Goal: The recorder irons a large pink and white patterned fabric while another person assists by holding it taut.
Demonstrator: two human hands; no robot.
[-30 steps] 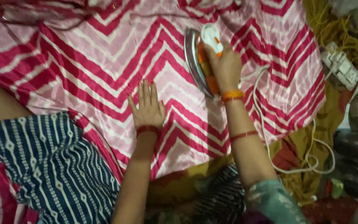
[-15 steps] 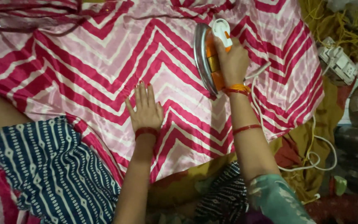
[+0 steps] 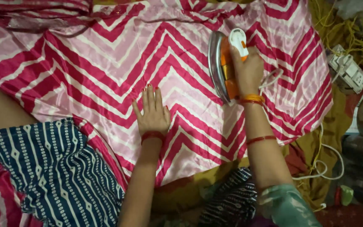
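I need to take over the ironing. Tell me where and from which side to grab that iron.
Grip the iron by its orange and white handle, where the right hand is wrapped now. It looks tipped, with the metal soleplate facing left, so come from the right, clear of the likely hot plate and of the white cord.

Right hand (image 3: 248, 71) hides the iron's handle (image 3: 231, 69).
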